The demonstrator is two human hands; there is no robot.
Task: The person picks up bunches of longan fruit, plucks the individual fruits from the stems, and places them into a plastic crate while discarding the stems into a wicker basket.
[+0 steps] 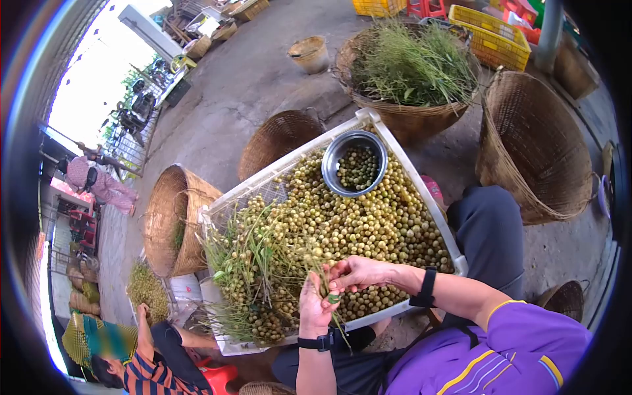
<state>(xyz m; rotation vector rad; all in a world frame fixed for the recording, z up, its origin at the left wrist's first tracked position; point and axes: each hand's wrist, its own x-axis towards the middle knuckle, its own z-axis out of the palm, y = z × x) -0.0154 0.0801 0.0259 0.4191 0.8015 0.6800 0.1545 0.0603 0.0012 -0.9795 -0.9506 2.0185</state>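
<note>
Pinched leafy sprig [334,299] in fingers [343,280] of left hand [316,305] and right hand [362,272], with one crate [420,188] below, one bowl [337,148] beyond.

Part of the green sprig [334,299] held between the left hand [316,304] and right hand [361,273] is hidden by the overlapping fingers. The lower edge cuts off the left forearm [316,372] and a woven basket [266,389], the upper edge a yellow crate [378,7]. Fruit conceals the floor of the metal bowl [331,164]; distant motorbikes [135,112] are too small to detail.
</note>
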